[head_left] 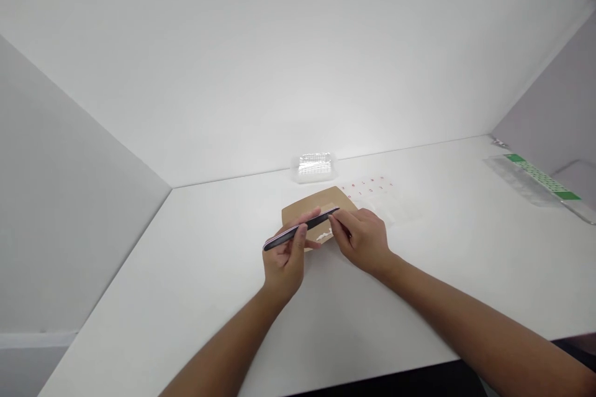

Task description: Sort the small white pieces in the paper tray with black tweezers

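My left hand (286, 257) is closed around a dark nail file (288, 234) with rounded ends and a pale pinkish edge. The file slants up to the right, above a brown card-like piece (307, 203) on the table. Close to the file's far tip, my right hand (361, 237) is pinched, thumb against fingers. Whatever small thing it may hold there is hidden by the fingertips. Small white pieces (324, 236) show on the brown piece between my hands.
Against the back wall stands a clear plastic box (315, 167). A transparent sheet with red marks (372, 186) lies behind my right hand. At the far right are a green-and-white patterned strip (542, 177) in clear packaging and a bent, clear-looking rod (580, 214). White walls (279, 62) enclose the table.
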The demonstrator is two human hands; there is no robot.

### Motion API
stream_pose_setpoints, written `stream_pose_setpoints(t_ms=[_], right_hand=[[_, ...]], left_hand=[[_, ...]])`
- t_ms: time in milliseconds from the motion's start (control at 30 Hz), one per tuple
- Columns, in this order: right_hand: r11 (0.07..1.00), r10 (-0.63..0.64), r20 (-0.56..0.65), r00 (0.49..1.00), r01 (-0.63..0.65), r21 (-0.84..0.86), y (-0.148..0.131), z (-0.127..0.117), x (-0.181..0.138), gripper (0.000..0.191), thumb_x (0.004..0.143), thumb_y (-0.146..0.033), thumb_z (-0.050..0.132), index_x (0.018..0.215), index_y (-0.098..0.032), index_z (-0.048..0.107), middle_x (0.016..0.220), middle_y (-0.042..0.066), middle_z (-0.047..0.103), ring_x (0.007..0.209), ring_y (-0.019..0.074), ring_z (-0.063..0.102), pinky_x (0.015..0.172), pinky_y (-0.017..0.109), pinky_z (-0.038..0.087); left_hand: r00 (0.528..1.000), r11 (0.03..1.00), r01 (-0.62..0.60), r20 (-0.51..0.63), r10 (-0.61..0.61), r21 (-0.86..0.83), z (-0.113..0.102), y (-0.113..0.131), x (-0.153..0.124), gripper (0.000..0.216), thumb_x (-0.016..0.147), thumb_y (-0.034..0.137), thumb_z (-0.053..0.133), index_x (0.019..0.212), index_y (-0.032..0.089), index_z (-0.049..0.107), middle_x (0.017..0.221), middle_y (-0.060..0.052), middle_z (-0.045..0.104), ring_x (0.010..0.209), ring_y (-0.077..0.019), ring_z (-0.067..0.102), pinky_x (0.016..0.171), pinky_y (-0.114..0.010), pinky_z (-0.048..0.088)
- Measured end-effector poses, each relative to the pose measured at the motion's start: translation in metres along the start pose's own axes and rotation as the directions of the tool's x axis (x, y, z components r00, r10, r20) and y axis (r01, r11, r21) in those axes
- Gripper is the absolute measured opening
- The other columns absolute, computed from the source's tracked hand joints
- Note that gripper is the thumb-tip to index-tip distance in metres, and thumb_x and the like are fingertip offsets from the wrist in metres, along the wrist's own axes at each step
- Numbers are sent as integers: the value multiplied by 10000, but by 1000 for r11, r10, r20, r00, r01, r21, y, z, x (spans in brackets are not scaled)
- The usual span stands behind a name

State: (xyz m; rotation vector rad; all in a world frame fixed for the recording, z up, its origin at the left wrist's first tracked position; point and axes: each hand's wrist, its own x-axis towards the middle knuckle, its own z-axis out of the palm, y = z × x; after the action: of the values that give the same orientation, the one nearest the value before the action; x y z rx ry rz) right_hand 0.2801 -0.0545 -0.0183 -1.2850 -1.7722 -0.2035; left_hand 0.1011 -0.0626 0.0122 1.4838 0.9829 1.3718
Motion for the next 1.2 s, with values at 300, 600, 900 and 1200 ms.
stream_pose_setpoints(t_ms=[300, 600, 900, 1200], right_hand=[[998, -6, 45, 999, 3, 57, 1, 3, -3, 332, 1034, -258, 495, 706, -203, 504, 565, -42, 514, 533, 110, 380, 601, 280, 273], [995, 1, 90, 996, -10, 101, 0, 6, 0, 333, 1021, -275, 491, 696, -208, 471, 547, -46, 509, 522, 106, 407, 587, 262, 283], [990, -61, 13, 998, 59, 130, 3, 11, 0, 335, 994, -269, 497, 664, -209, 491, 522, -40, 507, 503, 108, 429, 575, 267, 297], [998, -34, -14, 999, 34, 48, 5, 9, 3, 361, 1031, -307, 435, 728, -212, 607, 550, -16, 571, 542, 125, 511, 610, 268, 322]], left_hand=[[998, 999, -46, 51, 44, 27, -3, -15, 2, 328, 965, 444, 650, 1204, 246, 755, 1376, -99, 682, 1152, -288, 714, 756, -351, 681], [996, 986, -47, 80, 35, 162, -6, -19, 2, 359, 1005, 449, 585, 1289, 267, 709, 1428, -68, 649, 1312, -294, 624, 933, -385, 644], [984, 979, 174, -4, -176, -107, 3, -14, 6, 590, 925, 559, 669, 1369, 174, 617, 1264, -141, 736, 1086, -305, 751, 751, -341, 672], [971, 927, 234, 121, -207, -294, 3, -9, 4, 573, 810, 397, 837, 1324, 194, 688, 1416, -133, 651, 1215, -337, 686, 669, -256, 644]])
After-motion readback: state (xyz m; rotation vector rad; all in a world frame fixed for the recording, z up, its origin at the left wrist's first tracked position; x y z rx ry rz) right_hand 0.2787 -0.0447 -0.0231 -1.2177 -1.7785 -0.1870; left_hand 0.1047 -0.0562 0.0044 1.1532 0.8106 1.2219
